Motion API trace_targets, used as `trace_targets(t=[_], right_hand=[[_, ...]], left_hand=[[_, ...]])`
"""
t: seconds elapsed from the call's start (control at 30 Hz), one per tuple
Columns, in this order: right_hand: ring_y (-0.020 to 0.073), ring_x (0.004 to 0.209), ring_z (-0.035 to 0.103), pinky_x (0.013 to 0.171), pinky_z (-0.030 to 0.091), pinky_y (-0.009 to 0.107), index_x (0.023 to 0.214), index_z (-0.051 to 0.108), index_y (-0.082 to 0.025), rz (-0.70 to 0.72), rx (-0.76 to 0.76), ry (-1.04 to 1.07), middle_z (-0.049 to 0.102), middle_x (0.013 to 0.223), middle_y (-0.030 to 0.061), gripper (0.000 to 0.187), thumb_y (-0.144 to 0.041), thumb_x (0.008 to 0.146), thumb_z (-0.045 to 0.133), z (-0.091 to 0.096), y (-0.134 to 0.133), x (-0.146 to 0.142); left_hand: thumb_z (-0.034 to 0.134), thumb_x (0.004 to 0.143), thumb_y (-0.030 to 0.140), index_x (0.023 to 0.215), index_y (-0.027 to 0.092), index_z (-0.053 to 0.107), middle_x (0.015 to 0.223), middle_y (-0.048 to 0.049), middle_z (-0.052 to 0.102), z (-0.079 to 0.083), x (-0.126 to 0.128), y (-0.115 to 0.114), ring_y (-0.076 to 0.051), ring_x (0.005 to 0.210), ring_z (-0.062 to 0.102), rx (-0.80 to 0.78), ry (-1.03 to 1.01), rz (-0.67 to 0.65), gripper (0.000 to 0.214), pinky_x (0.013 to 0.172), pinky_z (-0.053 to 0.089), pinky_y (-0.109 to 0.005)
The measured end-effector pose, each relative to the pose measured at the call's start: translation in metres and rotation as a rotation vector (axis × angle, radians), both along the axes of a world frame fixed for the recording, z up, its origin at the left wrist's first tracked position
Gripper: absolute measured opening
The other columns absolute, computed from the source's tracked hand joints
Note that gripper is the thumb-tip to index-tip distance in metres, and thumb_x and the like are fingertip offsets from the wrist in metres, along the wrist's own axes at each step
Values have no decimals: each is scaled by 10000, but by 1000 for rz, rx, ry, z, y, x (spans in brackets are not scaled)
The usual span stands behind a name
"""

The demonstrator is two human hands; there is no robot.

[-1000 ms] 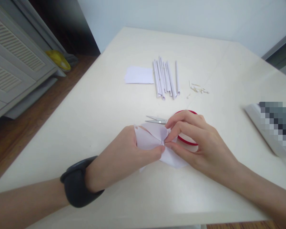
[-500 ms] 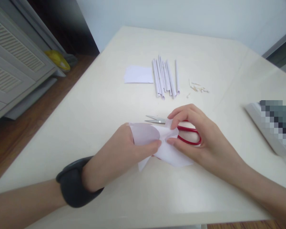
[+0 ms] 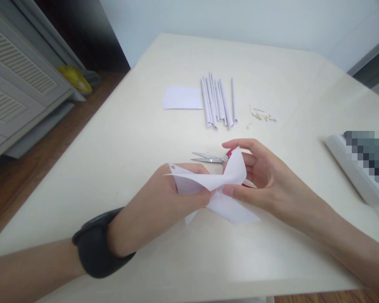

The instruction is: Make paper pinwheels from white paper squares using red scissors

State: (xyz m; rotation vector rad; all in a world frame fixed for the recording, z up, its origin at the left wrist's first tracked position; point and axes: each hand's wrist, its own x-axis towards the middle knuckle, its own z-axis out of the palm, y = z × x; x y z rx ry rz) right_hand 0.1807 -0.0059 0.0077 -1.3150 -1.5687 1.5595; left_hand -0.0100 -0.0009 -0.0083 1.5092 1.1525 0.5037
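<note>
My left hand, with a dark band on its wrist, pinches a cut sheet of white paper near its middle. Flaps of the sheet curl upward, and one corner at the left has a small hole. My right hand is open around the right-hand flap. Its thumb rests at the paper's edge, while the index finger reaches out above the flap. Just behind the paper lie scissors with their blades parted. Their red handles are mostly hidden by the flap and my right fingers.
Farther back on the table are a stack of white paper, several rolled paper tubes and a scatter of small cotton-tipped sticks. A white object, partly pixelated, stands at the right. A louvred cabinet is beyond the left edge.
My right fingers have spread and let go of the paper flap, which now stands up. Another flap has sprung up toward the left, baring a holed corner. My left hand keeps its grip.
</note>
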Motion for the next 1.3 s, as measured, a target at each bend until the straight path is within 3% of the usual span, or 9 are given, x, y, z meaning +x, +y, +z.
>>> trace_targets(t=[0.1, 0.33, 0.53, 0.73, 0.97, 1.07, 1.23, 1.3], right_hand=[[158, 787, 584, 630, 507, 286, 1173, 359, -286, 1, -52, -8, 550, 879, 3, 498, -116, 760, 579, 3, -1, -2], [160, 754, 592, 599, 511, 287, 1131, 393, -287, -34, -81, 36, 548, 894, 6, 455, -105, 753, 568, -6, -1, -5], [153, 738, 595, 570, 482, 253, 1056, 459, -258, -94, -103, 81, 567, 875, -6, 359, -159, 745, 610, -9, 2, -2], [145, 767, 580, 620, 448, 247, 1071, 489, -230, -113, -146, 144, 597, 921, 22, 343, -217, 754, 621, -4, 4, 8], [152, 770, 575, 601, 431, 233, 1025, 523, -197, -134, -208, 211, 594, 908, 30, 314, -233, 734, 635, -2, 7, 14], [156, 776, 573, 616, 430, 240, 1016, 527, -192, -140, -212, 222, 594, 901, 34, 307, -227, 731, 633, -2, 7, 15], [140, 759, 561, 637, 424, 238, 1008, 531, -207, -146, -233, 259, 588, 861, 10, 303, -220, 725, 640, 0, 6, 16], [132, 738, 556, 630, 421, 233, 1006, 531, -201, -141, -231, 277, 583, 847, 9, 294, -206, 730, 633, 0, 6, 15]], left_hand=[[567, 765, 311, 691, 198, 609, 607, 24, 530, 0, 1, 0, -127, 554, 477, -12, -22, 2, 142, 456, 337, -191], [565, 752, 203, 661, 197, 616, 589, 45, 535, 5, 4, 2, -106, 524, 477, -12, -37, -8, 104, 452, 349, -174], [547, 808, 273, 963, 245, 650, 878, 19, 667, 0, 3, 3, -184, 804, 603, -43, -152, 9, 188, 668, 464, -225], [571, 815, 244, 883, 226, 615, 899, 14, 655, 8, 2, 6, -155, 859, 588, -7, -349, 173, 82, 730, 460, -199], [580, 811, 220, 830, 252, 569, 888, 21, 563, 6, 2, 7, -154, 883, 507, 156, -354, 331, 39, 789, 406, -247], [548, 827, 225, 823, 253, 575, 882, 11, 541, 9, 2, 5, -173, 894, 493, 167, -419, 315, 38, 804, 405, -273], [404, 893, 279, 814, 239, 595, 919, -13, 537, 12, 2, 2, -194, 952, 490, 128, -516, 174, 211, 798, 424, -279], [460, 874, 262, 804, 239, 600, 938, -6, 528, 10, 3, 2, -174, 970, 479, 132, -489, 126, 159, 800, 417, -238]])
